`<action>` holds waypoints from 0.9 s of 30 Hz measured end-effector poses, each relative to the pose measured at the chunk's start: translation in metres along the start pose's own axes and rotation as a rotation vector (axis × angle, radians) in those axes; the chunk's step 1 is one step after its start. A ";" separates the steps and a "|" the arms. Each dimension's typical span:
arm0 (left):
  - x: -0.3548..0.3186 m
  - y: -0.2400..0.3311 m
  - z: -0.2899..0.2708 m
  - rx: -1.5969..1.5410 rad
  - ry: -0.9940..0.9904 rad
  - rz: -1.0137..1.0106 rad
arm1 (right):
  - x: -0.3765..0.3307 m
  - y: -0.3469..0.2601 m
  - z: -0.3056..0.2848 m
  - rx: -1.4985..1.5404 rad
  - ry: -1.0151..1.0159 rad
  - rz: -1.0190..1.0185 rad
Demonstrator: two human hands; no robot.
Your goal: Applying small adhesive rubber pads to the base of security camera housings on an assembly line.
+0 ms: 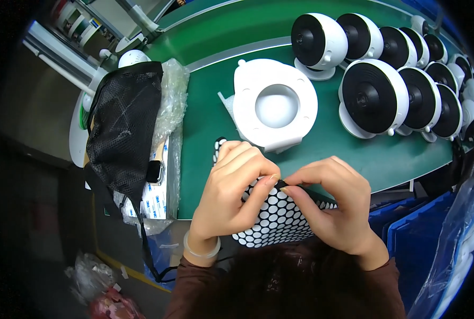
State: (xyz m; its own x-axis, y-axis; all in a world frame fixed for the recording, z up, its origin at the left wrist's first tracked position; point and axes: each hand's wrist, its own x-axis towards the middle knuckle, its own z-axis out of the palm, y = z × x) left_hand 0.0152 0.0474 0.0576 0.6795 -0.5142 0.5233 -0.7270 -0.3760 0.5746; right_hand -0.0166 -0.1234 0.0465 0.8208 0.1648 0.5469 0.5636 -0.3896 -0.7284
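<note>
A black sheet covered in rows of white round dots is held up near my body, just past the table's front edge. My left hand pinches its upper edge between thumb and forefinger. Close beside it, the thumb and forefinger of my right hand are closed at the same edge, where a small dark bit shows between the fingertips. Part of the sheet is covered by both hands. Beyond them a white rounded plastic housing with a large circular opening lies on the green table.
Several round white devices with black faces stand in rows at the right of the green table. A black mesh bag sits at the left over clear bubble wrap, with a smartwatch beside it. Blue bins stand at lower right.
</note>
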 end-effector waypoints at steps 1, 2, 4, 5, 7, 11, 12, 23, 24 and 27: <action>0.001 0.001 0.001 0.033 0.011 0.004 | -0.001 0.001 0.001 -0.001 0.004 0.002; 0.002 0.001 0.002 0.067 0.024 0.005 | -0.001 0.003 0.002 -0.026 0.043 -0.013; 0.003 0.002 0.006 0.077 0.030 -0.005 | -0.001 0.006 0.003 -0.050 0.082 -0.026; 0.002 0.005 0.006 0.088 0.039 -0.017 | -0.002 0.006 0.003 -0.042 0.103 -0.027; 0.000 0.008 0.008 0.108 0.059 -0.029 | -0.003 0.003 0.004 -0.031 0.123 -0.025; 0.001 0.011 0.011 0.135 0.094 -0.038 | -0.004 0.001 0.001 -0.065 0.143 -0.052; 0.001 0.011 0.011 0.141 0.096 -0.035 | -0.004 0.001 0.000 -0.078 0.133 -0.052; 0.007 0.015 0.014 0.115 0.065 -0.014 | -0.008 0.000 -0.004 -0.099 0.133 -0.067; 0.007 0.016 0.014 0.119 0.064 -0.015 | -0.008 -0.001 -0.005 -0.104 0.135 -0.074; 0.008 0.016 0.015 0.118 0.070 -0.001 | -0.009 -0.001 -0.005 -0.077 0.141 -0.027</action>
State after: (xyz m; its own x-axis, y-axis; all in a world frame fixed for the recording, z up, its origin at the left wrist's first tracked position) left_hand 0.0073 0.0253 0.0613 0.6827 -0.4601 0.5676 -0.7298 -0.4668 0.4995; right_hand -0.0252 -0.1289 0.0443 0.7814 0.0495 0.6220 0.5717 -0.4561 -0.6820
